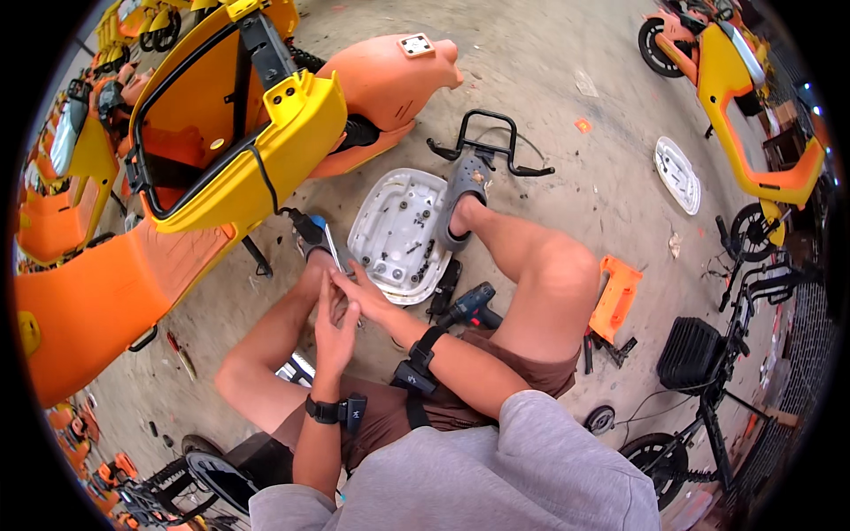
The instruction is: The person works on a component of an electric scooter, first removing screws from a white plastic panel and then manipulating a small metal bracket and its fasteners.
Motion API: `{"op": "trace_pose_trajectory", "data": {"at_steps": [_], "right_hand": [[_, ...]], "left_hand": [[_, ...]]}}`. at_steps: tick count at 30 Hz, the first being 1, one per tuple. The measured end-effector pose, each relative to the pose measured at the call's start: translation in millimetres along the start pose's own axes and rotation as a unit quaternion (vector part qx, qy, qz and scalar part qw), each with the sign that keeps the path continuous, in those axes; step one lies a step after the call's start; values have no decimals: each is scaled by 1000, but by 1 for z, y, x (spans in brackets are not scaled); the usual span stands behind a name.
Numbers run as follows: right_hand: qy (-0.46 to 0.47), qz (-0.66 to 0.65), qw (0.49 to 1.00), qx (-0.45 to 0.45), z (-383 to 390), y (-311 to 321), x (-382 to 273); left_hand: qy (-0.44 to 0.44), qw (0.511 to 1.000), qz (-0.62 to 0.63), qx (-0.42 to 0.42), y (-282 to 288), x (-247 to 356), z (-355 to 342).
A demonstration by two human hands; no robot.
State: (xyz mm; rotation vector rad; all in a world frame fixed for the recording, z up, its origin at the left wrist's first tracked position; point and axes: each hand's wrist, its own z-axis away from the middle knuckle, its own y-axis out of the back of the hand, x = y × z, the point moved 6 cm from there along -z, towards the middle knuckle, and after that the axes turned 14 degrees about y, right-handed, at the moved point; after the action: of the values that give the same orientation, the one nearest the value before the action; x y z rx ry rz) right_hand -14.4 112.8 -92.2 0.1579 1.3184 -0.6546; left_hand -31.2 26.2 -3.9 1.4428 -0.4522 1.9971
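Note:
Between my bent knees, my left hand (336, 334) and my right hand (370, 299) meet, their fingers touching. A slim silver metal tool (332, 246) sticks up past the fingertips; its exact kind is unclear. My right hand appears closed around it, though the grip is partly hidden. The left hand's fingers are stretched out beside it, with the thumb apart. Just beyond my hands lies a white plastic shell (361, 211), hollow side up, holding several screws and small black parts. A blue and black cordless drill (469, 305) rests near my right thigh.
A yellow and orange scooter body (292, 142) stands close at the front left. Beyond the white shell lies a black tubular frame (489, 142). On the right are an orange plastic part (614, 299), another white shell (677, 175) and a stripped black scooter frame (708, 380).

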Motion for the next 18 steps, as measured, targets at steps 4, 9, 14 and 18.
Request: {"op": "trace_pose_trajectory", "data": {"at_steps": [4, 9, 14, 18], "right_hand": [[-63, 79, 989, -111, 15, -3, -26], [-29, 199, 980, -5, 5, 28, -25], [339, 323, 868, 169, 5, 39, -91], [401, 372, 826, 138, -15, 30, -133]], "left_hand": [[-25, 998, -35, 34, 6, -24, -8], [24, 981, -186, 53, 1, -26, -28], [2, 957, -258, 131, -4, -16, -38], [18, 944, -312, 103, -10, -16, -46]]}}
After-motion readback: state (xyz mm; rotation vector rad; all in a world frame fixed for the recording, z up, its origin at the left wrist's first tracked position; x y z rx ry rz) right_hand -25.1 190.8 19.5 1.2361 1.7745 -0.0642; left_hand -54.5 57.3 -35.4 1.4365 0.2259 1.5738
